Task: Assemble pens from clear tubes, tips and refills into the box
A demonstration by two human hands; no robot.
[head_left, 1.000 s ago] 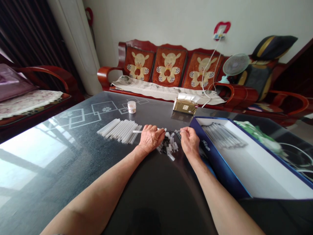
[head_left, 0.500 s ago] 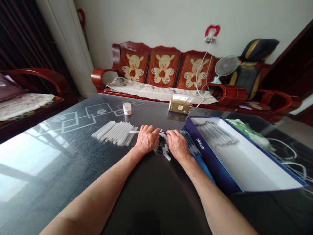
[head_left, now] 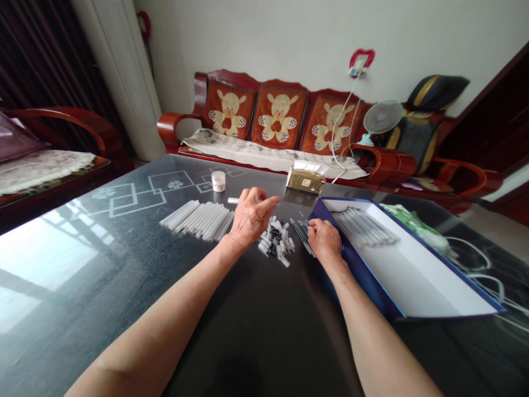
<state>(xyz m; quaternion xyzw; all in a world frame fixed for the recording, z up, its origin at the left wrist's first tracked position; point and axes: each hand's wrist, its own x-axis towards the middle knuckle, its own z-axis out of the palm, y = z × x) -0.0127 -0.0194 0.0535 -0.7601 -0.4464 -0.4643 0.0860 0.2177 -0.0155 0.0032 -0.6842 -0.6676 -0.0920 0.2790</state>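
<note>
Head: left fingers (head_left: 268,204) closed round white tube (head_left: 232,200); right fingers (head_left: 317,225), hold unclear, near box edge (head_left: 375,285)

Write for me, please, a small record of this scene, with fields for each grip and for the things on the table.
Left grip: holds a white tube, one end sticking out to the left
Right grip: at the thin dark rods; whether it holds one is unclear
Middle: loose pile of small white and black pieces
Left side: row of white tubes
Right side: open blue box, with clear tubes inside
Farther back: small jar, tissue box
</note>
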